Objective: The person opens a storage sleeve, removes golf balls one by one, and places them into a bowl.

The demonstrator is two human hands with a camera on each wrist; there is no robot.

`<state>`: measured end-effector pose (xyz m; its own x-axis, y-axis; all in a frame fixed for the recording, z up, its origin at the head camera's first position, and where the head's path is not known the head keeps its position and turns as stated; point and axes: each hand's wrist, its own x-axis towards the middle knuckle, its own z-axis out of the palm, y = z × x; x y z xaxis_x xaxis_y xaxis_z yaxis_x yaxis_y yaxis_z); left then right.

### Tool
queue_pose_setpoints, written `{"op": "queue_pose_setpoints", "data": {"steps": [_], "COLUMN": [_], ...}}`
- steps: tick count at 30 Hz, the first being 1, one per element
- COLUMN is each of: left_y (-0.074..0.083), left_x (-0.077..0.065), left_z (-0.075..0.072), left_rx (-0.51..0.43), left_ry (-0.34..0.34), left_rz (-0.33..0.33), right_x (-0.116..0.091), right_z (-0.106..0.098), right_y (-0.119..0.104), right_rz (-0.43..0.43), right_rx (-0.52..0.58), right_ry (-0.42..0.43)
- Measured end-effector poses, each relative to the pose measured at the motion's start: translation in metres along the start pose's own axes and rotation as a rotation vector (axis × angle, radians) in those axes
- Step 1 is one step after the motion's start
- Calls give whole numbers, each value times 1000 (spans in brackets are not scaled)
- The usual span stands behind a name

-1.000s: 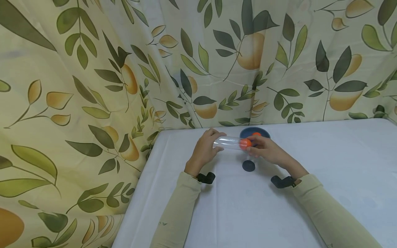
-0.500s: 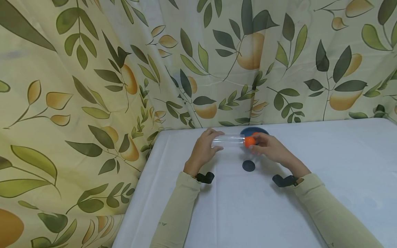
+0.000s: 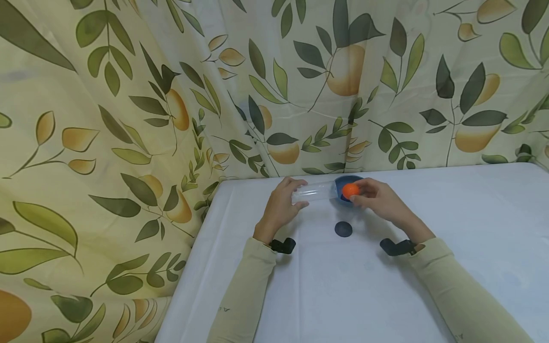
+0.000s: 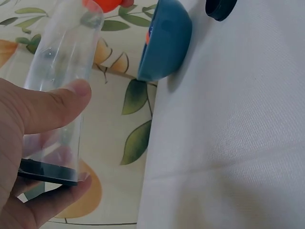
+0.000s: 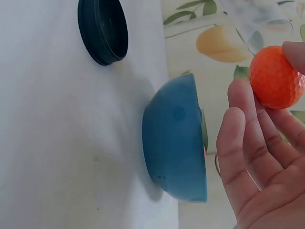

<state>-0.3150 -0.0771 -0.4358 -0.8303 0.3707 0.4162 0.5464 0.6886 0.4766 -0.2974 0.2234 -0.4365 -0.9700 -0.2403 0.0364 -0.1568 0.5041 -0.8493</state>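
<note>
My left hand (image 3: 279,206) grips a clear plastic tube (image 3: 315,191), tilted nearly level above the table. The left wrist view shows the thumb across the tube (image 4: 64,52) and a dark cap (image 4: 47,172) on its near end; no ball shows inside. In my right hand (image 3: 383,202) an orange golf ball (image 3: 350,190) is pinched between thumb and fingers, just off the tube's open end. The dimpled golf ball (image 5: 276,78) is plain in the right wrist view. Below it stands a blue bowl (image 5: 175,140), with something orange barely showing inside.
A dark round lid (image 3: 343,229) lies on the white-covered table (image 3: 326,295), in front of the bowl. Behind the table hangs a curtain (image 3: 240,85) printed with leaves and fruit.
The orange golf ball has come out of the tube's open end, and my right hand has carried it right, over the bowl. My left hand and the tube have hardly moved.
</note>
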Motion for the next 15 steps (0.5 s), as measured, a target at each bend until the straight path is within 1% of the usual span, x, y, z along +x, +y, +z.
{"op": "queue_pose_setpoints", "data": {"steps": [6, 15], "left_y": [-1, 0], "left_x": [0, -1], "left_z": [1, 1], "left_rx": [9, 34], "left_ry": [-2, 24], "left_rz": [-18, -5], "right_x": [0, -1], "right_z": [-6, -11], "right_y": [0, 1], "right_rz": [1, 2], "right_rx": [16, 48], "right_ry": [31, 83]}}
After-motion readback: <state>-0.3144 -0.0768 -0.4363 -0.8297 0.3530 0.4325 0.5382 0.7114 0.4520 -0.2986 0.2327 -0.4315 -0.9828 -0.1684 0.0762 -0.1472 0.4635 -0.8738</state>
